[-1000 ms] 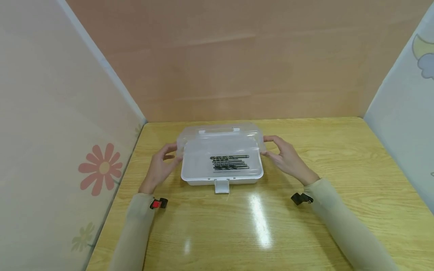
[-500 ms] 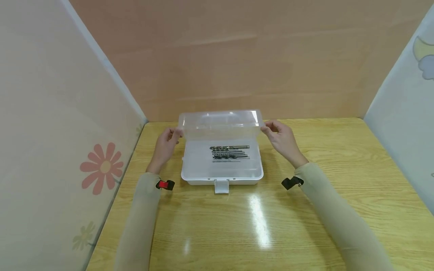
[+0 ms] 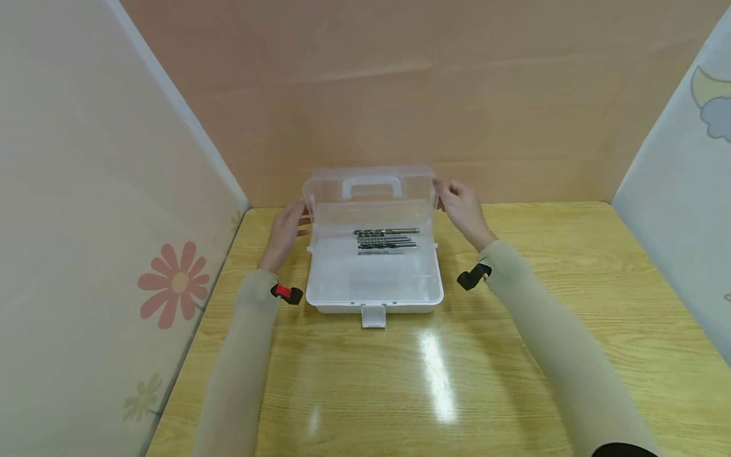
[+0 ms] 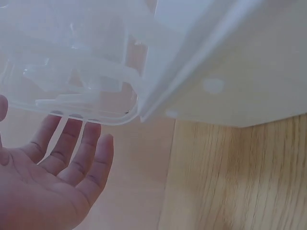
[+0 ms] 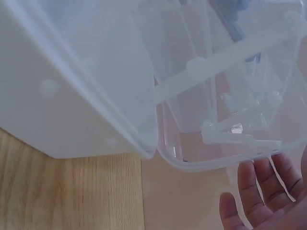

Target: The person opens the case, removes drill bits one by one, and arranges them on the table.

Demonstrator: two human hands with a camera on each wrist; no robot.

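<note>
place: staged recording booth | cues: wooden table (image 3: 514, 355), flower-decorated partition walls (image 3: 85, 222)

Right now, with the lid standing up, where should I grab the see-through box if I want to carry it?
Probably not by the handle: it sits on the raised lid, which is hinged at the back. Take the white base by its two short side walls, one hand from each side, near where the left hand and right hand are. Keep it level, since the drill bits lie loose inside.
</note>
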